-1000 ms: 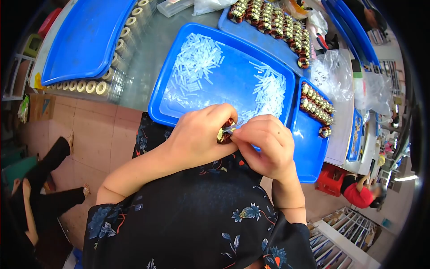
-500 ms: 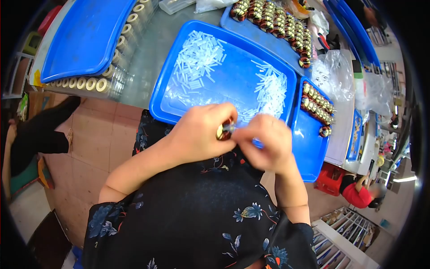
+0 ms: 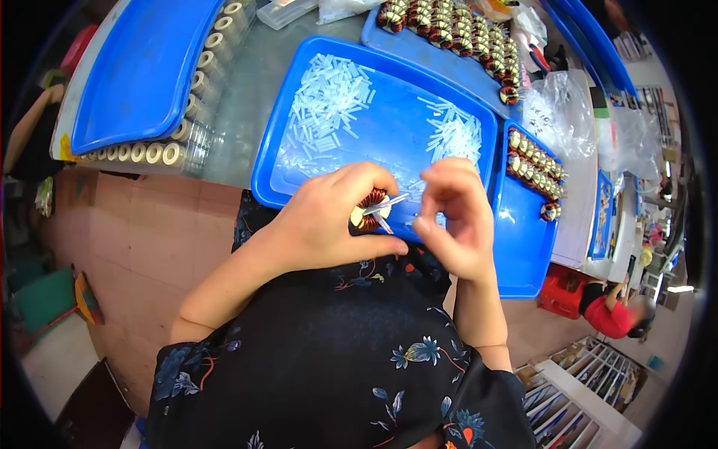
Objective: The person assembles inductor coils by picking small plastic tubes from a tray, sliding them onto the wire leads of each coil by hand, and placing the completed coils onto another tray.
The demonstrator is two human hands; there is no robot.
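Observation:
In my left hand (image 3: 318, 221) is a toroidal coil (image 3: 372, 200) wound with copper-coloured wire, gripped between thumb and curled fingers. Pale leads stick out of its middle toward the right; whether clear sleeves cover them is hard to tell. Just right of the coil, my right hand (image 3: 462, 221) is held up with thumb and forefinger apart, and I see nothing gripped between them. Beyond both hands lies a blue tray (image 3: 381, 142) with two heaps of short clear tubes, one heap at its left (image 3: 321, 105) and one at its right (image 3: 456, 135).
A smaller blue tray (image 3: 516, 247) on the right holds rows of finished-looking coils (image 3: 535, 166). More coils (image 3: 452, 34) fill a tray at the back. Pale rings (image 3: 172, 154) in clear packing sit beneath a blue tray (image 3: 142, 67) at left. A person in red (image 3: 607, 317) is far right.
My right hand has moved slightly away from the coil and its fingers have parted. The coil's leads now show plainly, while my left hand keeps its hold.

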